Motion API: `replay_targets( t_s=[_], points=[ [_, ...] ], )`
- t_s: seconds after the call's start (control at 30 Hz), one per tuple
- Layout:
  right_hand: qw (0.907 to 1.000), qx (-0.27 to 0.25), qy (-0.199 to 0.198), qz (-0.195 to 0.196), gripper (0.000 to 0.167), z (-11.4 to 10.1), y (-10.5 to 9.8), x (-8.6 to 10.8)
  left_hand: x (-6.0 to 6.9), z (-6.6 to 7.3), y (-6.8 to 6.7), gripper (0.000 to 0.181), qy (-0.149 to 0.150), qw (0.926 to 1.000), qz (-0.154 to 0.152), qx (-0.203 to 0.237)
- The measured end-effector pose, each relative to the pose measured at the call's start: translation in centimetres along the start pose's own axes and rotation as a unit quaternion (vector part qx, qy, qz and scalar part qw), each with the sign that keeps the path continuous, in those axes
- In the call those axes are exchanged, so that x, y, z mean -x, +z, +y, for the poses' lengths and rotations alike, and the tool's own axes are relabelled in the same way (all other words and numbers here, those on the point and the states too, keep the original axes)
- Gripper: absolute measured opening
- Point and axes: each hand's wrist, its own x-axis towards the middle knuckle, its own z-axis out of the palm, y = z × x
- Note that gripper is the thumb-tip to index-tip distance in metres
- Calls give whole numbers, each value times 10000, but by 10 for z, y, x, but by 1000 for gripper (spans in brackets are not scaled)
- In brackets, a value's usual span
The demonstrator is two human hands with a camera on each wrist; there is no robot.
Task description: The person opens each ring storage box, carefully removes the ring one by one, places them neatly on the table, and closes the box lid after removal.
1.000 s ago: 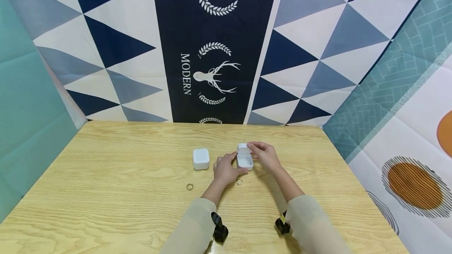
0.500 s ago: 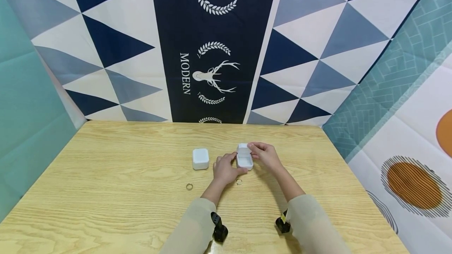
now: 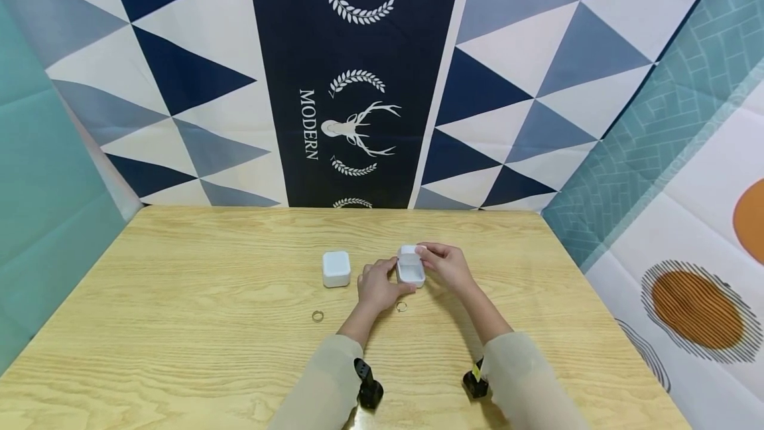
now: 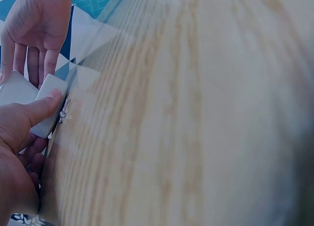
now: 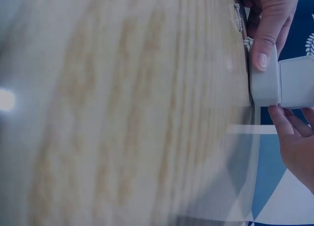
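Observation:
A small white ring box [image 3: 410, 273] stands on the table with its hinged lid [image 3: 409, 255] raised. My left hand [image 3: 379, 286] grips its base, the thumb across the front and the fingers along the left side. At the lid's right edge my right hand [image 3: 449, 265] pinches it between thumb and fingers. A silver ring [image 3: 402, 307], with a stone visible in the left wrist view, lies on the table just in front of the box. Further left lies a plain-looking band ring [image 3: 318, 316]. A second white box [image 3: 336, 269], its lid down, stands left of my left hand.
The wooden table [image 3: 197, 297] runs back to a patterned cloth wall [image 3: 358, 52]. Teal cloth [image 3: 54, 217] hangs on the left, and a printed cloth [image 3: 692, 324] hangs on the right. Each wrist wears a black camera mount.
The raised lid tips slightly forward and down, with the right hand still pinching it. The left hand keeps its grip on the base. The head view shifts a little.

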Motion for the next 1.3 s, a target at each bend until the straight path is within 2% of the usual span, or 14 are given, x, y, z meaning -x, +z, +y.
replay_targets(
  t_s=[0.47,1.3],
  points=[
    [9998,-90,-159,-11,39,6,0,0,-2,-1,0,74,35,10000,-7,18],
    [9999,-56,-140,-19,38,9,-1,5,-1,0,0,73,20,10000,-1,25]
  ],
)
